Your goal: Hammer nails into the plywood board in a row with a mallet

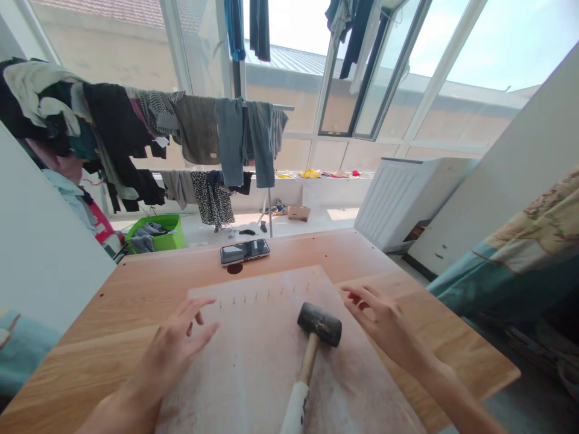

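Rubber mallet [311,352]: lies flat on the pale board [253,374], between my hands, untouched. My left hand [178,343]: fingers spread, empty, over the board. My right hand [384,322]: spread, empty, near the mallet head.

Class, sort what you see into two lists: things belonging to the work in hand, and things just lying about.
Work in hand: board, nails, mallet, left hand, right hand, both open.
Lying about: phone, basket, clothes, box.

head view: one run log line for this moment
left hand open over board | right hand open at board edge | mallet lying between, unheld | nail row beyond | phone on table
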Action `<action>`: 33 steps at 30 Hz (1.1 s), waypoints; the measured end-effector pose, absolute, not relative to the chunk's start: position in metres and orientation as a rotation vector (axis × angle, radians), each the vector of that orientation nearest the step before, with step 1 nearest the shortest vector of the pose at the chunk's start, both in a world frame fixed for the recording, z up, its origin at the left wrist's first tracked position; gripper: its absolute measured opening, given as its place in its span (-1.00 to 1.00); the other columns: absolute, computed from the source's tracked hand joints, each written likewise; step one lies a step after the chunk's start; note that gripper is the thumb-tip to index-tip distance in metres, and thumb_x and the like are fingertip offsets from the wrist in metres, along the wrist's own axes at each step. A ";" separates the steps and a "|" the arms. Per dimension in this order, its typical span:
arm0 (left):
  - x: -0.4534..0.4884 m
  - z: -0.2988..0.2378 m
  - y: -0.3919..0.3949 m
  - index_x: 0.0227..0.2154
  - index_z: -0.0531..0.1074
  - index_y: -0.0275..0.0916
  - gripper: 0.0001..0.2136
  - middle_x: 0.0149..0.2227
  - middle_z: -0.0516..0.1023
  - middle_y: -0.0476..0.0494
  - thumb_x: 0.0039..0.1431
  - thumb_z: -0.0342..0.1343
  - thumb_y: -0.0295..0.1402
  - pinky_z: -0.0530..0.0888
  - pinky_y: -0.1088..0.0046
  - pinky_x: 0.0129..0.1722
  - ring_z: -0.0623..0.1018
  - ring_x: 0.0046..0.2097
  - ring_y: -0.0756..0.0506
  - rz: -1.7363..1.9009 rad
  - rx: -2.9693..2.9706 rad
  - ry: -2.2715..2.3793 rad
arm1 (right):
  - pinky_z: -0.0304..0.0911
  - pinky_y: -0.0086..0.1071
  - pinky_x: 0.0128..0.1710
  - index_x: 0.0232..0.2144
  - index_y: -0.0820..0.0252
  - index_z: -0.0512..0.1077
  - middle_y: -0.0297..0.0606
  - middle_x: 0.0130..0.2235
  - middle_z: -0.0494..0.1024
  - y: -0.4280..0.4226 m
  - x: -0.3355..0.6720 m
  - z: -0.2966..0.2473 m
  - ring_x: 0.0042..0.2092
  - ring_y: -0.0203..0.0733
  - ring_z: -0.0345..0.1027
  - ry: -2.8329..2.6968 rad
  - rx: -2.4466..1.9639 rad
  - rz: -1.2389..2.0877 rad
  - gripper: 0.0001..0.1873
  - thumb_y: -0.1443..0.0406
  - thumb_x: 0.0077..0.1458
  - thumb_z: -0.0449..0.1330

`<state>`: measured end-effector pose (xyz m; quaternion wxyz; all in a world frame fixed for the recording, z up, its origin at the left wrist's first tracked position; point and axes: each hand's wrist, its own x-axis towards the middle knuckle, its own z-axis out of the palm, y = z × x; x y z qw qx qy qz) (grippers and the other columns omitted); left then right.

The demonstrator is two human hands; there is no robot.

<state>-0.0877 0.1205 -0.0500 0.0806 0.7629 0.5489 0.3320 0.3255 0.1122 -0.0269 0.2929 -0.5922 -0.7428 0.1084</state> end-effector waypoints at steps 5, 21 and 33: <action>-0.068 -0.050 0.157 -0.09 0.55 -0.15 -0.68 -0.21 0.71 -0.11 0.23 0.10 -0.11 0.61 0.40 -0.30 0.65 -0.34 -0.11 0.947 2.031 1.502 | 0.42 -0.26 -0.04 -0.01 0.13 0.55 -0.20 -0.11 0.60 0.186 0.285 -0.017 -0.16 -0.16 0.54 -2.256 -1.402 0.410 -0.68 0.41 0.20 0.20; -0.057 -0.053 0.175 -0.11 0.61 -0.13 -0.71 -0.25 0.74 -0.04 0.29 0.07 -0.14 0.60 0.41 -0.20 0.71 -0.28 -0.13 0.854 2.073 1.352 | 0.30 -0.39 -0.22 -0.36 0.17 0.63 -0.22 -0.31 0.64 0.202 0.243 0.006 -0.29 -0.20 0.48 -2.528 -1.316 0.450 -0.76 0.40 0.27 0.17; -0.039 -0.054 0.175 -0.15 0.61 -0.12 -0.76 -0.36 0.71 0.00 0.30 0.08 -0.20 0.53 0.44 -0.28 0.63 -0.46 -0.07 0.840 2.088 1.396 | 0.14 -0.40 -0.35 -0.35 0.12 0.64 -0.23 -0.27 0.66 0.200 0.217 0.007 -0.27 -0.16 0.49 -2.583 -1.377 0.313 -0.77 0.37 0.28 0.19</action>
